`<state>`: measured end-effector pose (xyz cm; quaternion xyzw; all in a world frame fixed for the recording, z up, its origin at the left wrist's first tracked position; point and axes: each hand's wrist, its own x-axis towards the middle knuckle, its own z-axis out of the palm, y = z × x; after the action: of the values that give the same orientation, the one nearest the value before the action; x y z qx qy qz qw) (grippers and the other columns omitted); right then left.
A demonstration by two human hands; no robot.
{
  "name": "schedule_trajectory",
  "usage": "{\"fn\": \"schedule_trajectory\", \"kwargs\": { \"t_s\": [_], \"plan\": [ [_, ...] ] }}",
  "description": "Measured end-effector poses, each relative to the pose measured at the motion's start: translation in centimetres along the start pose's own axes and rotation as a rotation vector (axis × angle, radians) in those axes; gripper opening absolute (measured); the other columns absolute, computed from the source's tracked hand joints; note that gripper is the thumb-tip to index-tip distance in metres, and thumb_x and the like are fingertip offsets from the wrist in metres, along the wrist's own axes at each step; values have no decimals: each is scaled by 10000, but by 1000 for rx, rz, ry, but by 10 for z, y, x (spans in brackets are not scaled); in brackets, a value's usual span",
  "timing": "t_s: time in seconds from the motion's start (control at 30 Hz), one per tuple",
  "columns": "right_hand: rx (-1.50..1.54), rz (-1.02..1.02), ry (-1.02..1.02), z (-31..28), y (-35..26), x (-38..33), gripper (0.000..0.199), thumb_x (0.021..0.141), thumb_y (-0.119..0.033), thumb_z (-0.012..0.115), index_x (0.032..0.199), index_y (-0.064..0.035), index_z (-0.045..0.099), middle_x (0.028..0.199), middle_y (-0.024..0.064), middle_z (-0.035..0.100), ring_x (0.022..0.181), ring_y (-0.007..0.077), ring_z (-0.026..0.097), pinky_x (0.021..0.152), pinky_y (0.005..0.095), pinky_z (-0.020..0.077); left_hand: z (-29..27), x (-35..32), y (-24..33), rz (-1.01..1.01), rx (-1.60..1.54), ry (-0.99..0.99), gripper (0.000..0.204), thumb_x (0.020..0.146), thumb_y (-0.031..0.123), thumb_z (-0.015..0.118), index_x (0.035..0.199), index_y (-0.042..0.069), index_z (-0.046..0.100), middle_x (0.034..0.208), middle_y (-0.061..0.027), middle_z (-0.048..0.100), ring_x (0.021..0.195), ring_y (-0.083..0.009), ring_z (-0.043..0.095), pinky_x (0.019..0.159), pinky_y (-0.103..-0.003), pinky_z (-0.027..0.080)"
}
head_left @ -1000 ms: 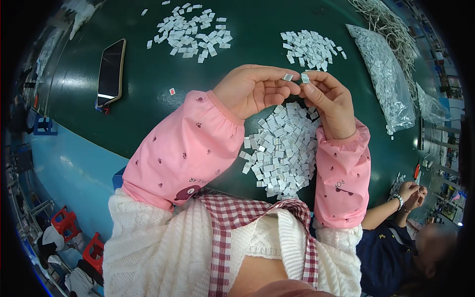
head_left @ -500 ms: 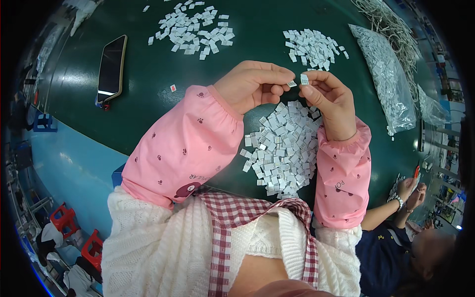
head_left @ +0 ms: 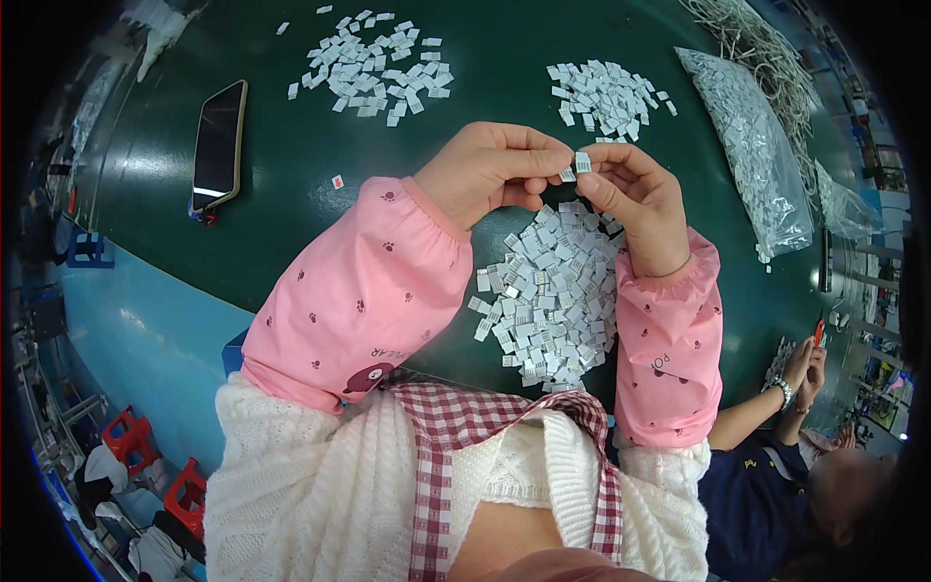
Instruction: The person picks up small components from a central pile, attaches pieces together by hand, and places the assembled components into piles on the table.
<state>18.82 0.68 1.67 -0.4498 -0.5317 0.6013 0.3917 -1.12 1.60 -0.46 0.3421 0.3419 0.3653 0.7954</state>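
My left hand (head_left: 497,165) pinches a small white plastic piece (head_left: 567,176) with dark slots, which looks like a connector housing. Between the thumb and fingers of my right hand (head_left: 640,199) is a similar white slotted piece (head_left: 583,162), standing upright. The two pieces are side by side at my fingertips; whether they touch I cannot tell. Just below my hands, a large pile of the same white pieces (head_left: 548,301) lies on the dark green table (head_left: 291,136), partly hidden by my right forearm. Beyond my hands are a loose spread (head_left: 373,73) at left and a smaller heap (head_left: 606,97) at right.
A phone (head_left: 220,145) and a tiny red-and-white piece (head_left: 337,181) lie at left. To the right are a clear bag of white pieces (head_left: 752,145), a smaller bag (head_left: 849,204) and a tangle of pale cord (head_left: 756,44). A co-worker's hands (head_left: 805,373) work at lower right.
My right hand has shifted slightly left and its piece now sits closer to the one in my left hand. The gap between my fingertips has narrowed.
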Motion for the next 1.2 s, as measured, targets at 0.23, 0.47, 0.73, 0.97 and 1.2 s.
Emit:
{"fn": "schedule_trajectory", "kwargs": {
  "t_s": [0.23, 0.47, 0.73, 0.97, 1.2],
  "plan": [
    [-23, -8, 6, 0, 1, 0, 263, 782, -29, 713, 1021, 25, 618, 897, 42, 635, 834, 100, 581, 755, 217, 477, 0, 1, -1, -13, -43, -6, 197, 887, 154, 625, 1019, 8, 629, 803, 15, 565, 671, -42, 506, 596, -192, 452],
    [-27, -51, -12, 3, 2, -1, 267, 779, -30, 718, 1019, 27, 617, 890, 44, 636, 823, 102, 584, 747, 222, 489, -1, 1, -2, -27, -72, -19, 196, 900, 165, 608, 1026, 15, 618, 822, 17, 576, 665, -34, 501, 598, -185, 455],
    [-34, -72, -19, 3, 3, 1, 267, 768, -31, 728, 1010, 18, 623, 874, 39, 633, 808, 101, 588, 728, 216, 495, 0, 1, -3, -24, -90, -20, 210, 920, 174, 574, 1046, 9, 601, 871, -16, 608, 741, -67, 576, 659, -211, 506],
    [-237, -153, -35, -7, -2, 0, 263, 738, -25, 739, 986, -11, 655, 835, 5, 635, 696, 62, 549, 616, 176, 432, 0, 2, -9, -27, -245, -96, 231, 952, 174, 499, 1052, -18, 578, 916, -85, 616, 807, -151, 617, 734, -266, 527],
    [-849, -232, 445, -113, 4, 23, 225, 802, -161, 683, 983, -29, 667, 845, 55, 677, 753, 138, 622, 699, 270, 484, -1, 6, 2, 183, 3, 164, 190, 933, 130, 518, 1037, -8, 596, 925, -50, 602, 803, -90, 524, 713, -216, 438]
  ]
}}
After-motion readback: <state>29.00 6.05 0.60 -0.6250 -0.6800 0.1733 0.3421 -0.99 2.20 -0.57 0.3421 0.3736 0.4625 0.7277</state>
